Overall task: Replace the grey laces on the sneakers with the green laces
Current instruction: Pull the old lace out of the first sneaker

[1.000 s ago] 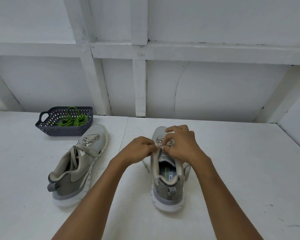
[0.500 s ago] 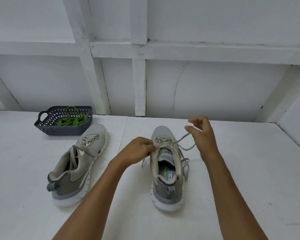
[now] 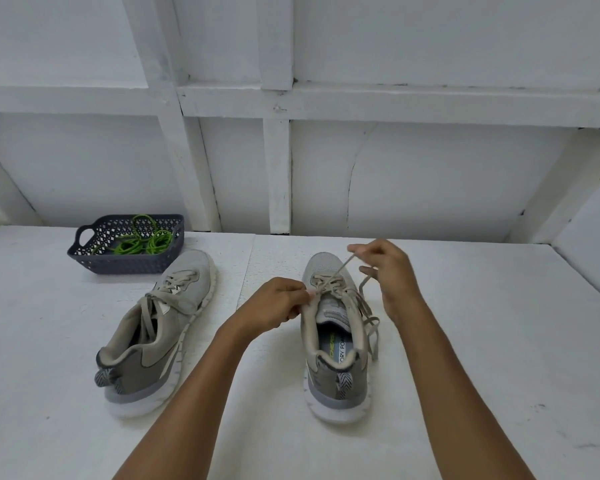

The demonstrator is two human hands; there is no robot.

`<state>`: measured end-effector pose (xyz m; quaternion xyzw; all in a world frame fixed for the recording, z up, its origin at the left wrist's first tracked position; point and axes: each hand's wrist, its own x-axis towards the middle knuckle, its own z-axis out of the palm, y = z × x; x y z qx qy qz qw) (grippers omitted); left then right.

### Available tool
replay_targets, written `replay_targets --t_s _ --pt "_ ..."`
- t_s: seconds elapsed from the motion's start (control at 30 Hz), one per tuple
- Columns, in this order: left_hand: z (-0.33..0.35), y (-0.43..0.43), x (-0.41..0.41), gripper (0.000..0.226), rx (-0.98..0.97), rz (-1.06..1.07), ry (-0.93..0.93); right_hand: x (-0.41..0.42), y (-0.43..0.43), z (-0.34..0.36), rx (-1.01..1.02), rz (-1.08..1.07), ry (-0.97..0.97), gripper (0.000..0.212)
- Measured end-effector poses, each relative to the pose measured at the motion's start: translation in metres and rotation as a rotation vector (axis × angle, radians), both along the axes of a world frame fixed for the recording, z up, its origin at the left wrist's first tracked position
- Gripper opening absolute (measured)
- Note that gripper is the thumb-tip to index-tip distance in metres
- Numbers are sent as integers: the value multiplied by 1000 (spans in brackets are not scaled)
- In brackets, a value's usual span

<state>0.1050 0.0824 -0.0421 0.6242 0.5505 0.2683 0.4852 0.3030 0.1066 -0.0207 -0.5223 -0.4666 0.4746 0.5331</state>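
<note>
Two grey sneakers stand on the white table, heels toward me. My left hand (image 3: 278, 301) grips the left edge of the right sneaker (image 3: 336, 344) near its top eyelets. My right hand (image 3: 387, 271) pinches the grey lace (image 3: 343, 268) and holds it taut above the toe; the lace's loose end (image 3: 369, 313) trails down the shoe's right side. The left sneaker (image 3: 156, 327) lies angled, its grey lace still threaded. Green laces (image 3: 142, 242) lie coiled in a dark basket (image 3: 125, 263) at the back left.
A white wall with wooden framing (image 3: 278, 174) rises right behind the table (image 3: 482, 341). The basket sits just beyond the left sneaker's toe. A side wall (image 3: 593, 244) closes the table off at the far right.
My right hand left the eyelets, pulled a length of grey lace out up and to the right, then came slightly back toward the shoe. My left hand stayed on the shoe.
</note>
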Motion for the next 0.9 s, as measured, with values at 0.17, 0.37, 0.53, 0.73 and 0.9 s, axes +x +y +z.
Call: replay_targets --t_s 0.17,0.37,0.53,0.73,0.9 --pt "-1 1 -3 38 -48 1 -38 25 4 -1 -140 -164 638 22" --pt "0 7 1 35 28 -7 82 32 0 -13 -109 -196 -395 18" --pt "1 13 14 18 350 -8 341 21 -12 -15 -74 -17 -941 43" --pt "9 22 37 26 633 -147 699 12 -21 -5 -25 -11 -1000 84" --pt "12 22 48 24 663 -232 844 11 -25 -3 -92 169 -928 30"
